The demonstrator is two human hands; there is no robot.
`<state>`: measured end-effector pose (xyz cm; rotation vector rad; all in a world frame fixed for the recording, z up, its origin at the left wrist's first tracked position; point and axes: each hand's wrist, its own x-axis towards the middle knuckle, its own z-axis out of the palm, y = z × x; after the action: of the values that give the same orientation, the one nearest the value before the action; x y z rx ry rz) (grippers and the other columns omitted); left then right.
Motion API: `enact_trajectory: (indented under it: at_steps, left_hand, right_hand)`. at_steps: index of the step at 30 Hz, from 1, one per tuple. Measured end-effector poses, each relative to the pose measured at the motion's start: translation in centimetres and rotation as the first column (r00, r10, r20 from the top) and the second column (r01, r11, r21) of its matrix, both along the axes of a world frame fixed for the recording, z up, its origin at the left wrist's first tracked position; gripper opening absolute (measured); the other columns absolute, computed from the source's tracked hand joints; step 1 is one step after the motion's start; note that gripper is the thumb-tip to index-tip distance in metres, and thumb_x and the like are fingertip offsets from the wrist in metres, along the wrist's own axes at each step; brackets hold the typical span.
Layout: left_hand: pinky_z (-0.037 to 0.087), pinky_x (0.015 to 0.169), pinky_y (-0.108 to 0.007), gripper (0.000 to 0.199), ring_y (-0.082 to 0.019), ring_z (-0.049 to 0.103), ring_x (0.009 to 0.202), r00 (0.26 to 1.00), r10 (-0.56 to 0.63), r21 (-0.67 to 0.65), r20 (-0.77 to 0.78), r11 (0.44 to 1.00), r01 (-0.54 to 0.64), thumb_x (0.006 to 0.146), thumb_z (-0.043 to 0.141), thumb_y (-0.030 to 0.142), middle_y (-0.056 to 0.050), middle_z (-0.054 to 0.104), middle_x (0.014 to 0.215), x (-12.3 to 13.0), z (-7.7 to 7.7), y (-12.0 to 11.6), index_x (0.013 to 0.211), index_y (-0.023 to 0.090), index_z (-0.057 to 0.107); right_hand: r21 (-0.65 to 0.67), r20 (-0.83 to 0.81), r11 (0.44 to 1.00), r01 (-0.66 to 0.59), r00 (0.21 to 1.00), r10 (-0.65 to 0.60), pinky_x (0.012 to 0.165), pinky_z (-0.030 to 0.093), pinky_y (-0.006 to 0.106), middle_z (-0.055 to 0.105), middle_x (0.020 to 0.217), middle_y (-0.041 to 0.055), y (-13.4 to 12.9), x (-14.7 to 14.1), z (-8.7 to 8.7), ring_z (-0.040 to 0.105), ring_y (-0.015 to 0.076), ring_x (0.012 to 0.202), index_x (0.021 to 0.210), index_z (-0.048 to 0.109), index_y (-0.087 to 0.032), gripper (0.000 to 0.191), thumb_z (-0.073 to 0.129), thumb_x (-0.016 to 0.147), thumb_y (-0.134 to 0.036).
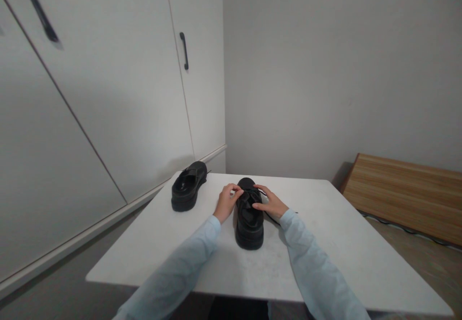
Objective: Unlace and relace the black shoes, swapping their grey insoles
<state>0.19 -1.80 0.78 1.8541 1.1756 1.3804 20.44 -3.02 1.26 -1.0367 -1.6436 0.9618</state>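
A black lace-up shoe [249, 228] stands on the white table [325, 243] with its heel toward me and its toe pointing away. At the left side of its lacing, my left hand [226, 202] is closed in a pinch on the black shoelace [249, 191]; the bit between the fingertips is very small. From the right, my right hand [271, 203] reaches over the shoe, thumb near the tongue and forefinger by the lacing, with a gap between them. A loose lace end trails on the table beside the right wrist, partly hidden by the sleeve.
A second black shoe [188, 187] sits at the table's far left corner. White cupboard doors [144, 94] with dark handles rise on the left, and a grey wall [325, 70] stands behind. A wood-grain board [404, 195] lies low on the right, with a cable along its lower edge.
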Motion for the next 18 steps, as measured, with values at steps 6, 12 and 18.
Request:
enact_trajectory:
  at_steps: [6,12,18]
  left_hand:
    - [0.042,0.069,-0.026,0.016,-0.014,0.056,0.075,0.999,-0.009,-0.016,0.04,1.0,0.009,0.084,0.05,0.032,-0.001,0.06,0.078,0.4,0.0,-0.1,0.08,0.018,0.054]
    - [0.041,0.073,-0.027,0.017,-0.015,0.056,0.076,0.984,-0.115,-0.065,0.135,0.99,0.124,0.084,0.049,0.034,-0.001,0.058,0.076,0.3,0.3,-0.2,0.078,0.018,0.05]
    - [0.038,0.068,-0.024,0.02,-0.012,0.051,0.071,0.942,-0.243,-0.095,0.232,0.958,0.27,0.077,0.059,0.032,0.002,0.052,0.076,0.0,1.2,-0.5,0.085,0.018,0.047]
  right_hand:
    - [0.017,0.155,1.0,0.008,0.988,-0.011,0.106,0.023,0.055,0.053,0.128,0.0086,0.3,0.2,-0.1,0.043,0.0321,0.125,0.118,0.055,-0.026,0.071,0.078,0.054,-0.046]
    - [0.034,0.162,0.999,0.002,0.987,-0.008,0.105,0.023,0.055,0.055,0.126,0.0088,0.4,0.2,-0.2,0.044,0.0332,0.123,0.117,0.056,-0.027,0.07,0.077,0.054,-0.048]
    - [0.04,0.148,0.999,0.004,0.989,-0.01,0.105,0.023,0.056,0.056,0.124,0.0088,0.5,0.3,-0.3,0.045,0.0334,0.122,0.116,0.056,-0.027,0.07,0.078,0.054,-0.048]
